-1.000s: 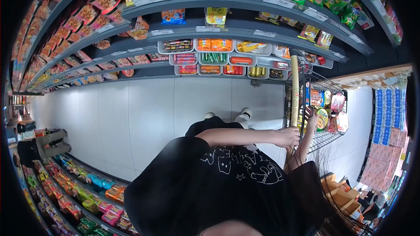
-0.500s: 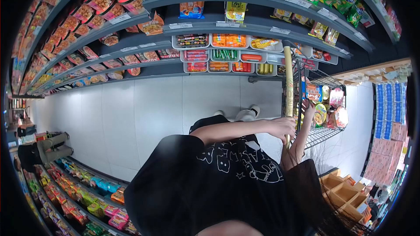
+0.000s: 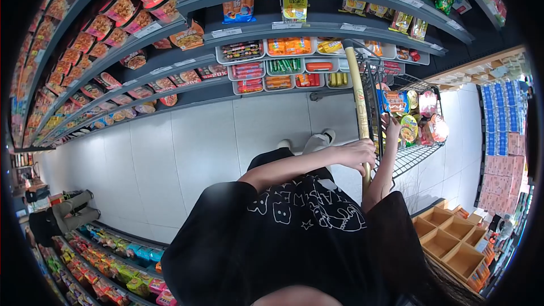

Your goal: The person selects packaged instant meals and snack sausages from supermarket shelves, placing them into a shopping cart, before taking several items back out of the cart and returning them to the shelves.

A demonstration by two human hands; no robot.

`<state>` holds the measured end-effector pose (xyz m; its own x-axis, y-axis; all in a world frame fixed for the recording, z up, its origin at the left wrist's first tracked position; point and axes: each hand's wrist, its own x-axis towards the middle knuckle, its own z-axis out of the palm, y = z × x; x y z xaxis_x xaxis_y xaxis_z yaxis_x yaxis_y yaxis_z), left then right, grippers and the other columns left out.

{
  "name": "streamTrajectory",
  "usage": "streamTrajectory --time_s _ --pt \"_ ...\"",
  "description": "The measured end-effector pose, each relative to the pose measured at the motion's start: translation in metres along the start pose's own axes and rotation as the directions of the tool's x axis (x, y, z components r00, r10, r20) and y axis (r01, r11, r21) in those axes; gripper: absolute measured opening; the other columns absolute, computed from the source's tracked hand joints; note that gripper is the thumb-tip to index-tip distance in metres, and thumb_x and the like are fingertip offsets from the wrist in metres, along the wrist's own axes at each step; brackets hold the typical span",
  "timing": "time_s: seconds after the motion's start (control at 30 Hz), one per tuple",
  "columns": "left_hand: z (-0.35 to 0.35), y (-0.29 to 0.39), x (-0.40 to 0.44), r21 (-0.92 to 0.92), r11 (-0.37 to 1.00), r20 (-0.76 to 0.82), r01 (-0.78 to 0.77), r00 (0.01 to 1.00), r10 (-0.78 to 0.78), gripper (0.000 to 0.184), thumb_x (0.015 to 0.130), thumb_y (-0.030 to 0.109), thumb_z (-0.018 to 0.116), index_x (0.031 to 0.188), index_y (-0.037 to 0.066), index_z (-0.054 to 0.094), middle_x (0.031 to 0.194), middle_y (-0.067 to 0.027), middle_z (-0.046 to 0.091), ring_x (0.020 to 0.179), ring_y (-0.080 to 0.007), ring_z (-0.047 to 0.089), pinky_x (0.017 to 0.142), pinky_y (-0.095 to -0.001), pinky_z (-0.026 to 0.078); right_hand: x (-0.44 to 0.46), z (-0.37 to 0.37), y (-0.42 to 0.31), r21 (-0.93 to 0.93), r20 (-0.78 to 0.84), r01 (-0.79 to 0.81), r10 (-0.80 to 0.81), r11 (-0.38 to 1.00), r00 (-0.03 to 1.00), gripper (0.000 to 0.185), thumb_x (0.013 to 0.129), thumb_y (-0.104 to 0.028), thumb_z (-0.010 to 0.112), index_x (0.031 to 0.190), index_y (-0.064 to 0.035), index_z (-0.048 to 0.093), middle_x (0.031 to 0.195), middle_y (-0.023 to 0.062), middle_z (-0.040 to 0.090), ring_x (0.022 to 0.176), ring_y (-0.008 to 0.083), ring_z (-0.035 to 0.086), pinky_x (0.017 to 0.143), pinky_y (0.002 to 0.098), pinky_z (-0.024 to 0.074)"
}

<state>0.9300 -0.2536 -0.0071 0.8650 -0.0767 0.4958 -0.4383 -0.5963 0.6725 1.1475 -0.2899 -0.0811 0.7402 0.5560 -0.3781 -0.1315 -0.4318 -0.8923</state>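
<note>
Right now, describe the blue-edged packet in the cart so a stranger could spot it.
Find the wire cart at the right of the view, with a long pale handle. Inside it, look just above the right hand in the picture. The packet is the oblong one, blue-edged with orange-red printing, while the cups near it have round lids.

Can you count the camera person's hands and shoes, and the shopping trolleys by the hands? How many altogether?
Hands: 2, the left hand on the trolley's handle and the right hand beyond it
Shoes: 2
Shopping trolley: 1
Total: 5
</note>
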Motion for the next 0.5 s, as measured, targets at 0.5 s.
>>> streamTrajectory --time_s 0.5 --pt "-0.105 -0.023 -0.057 -0.377 0.865 -0.553 0.331 0.669 -0.497 0.025 0.073 0.009 0.060 0.098 0.006 0.059 0.100 -0.0063 0.058 0.086 -0.0139 0.056 0.078 -0.0275 0.044 -0.025 0.004 0.004 0.034 0.062 0.017 -0.019 0.999 0.998 0.027 0.085 -0.013 0.046 0.106 0.0033 0.051 0.097 0.0124 0.059 0.081 0.0176 0.058 0.068 0.0257 0.0466"
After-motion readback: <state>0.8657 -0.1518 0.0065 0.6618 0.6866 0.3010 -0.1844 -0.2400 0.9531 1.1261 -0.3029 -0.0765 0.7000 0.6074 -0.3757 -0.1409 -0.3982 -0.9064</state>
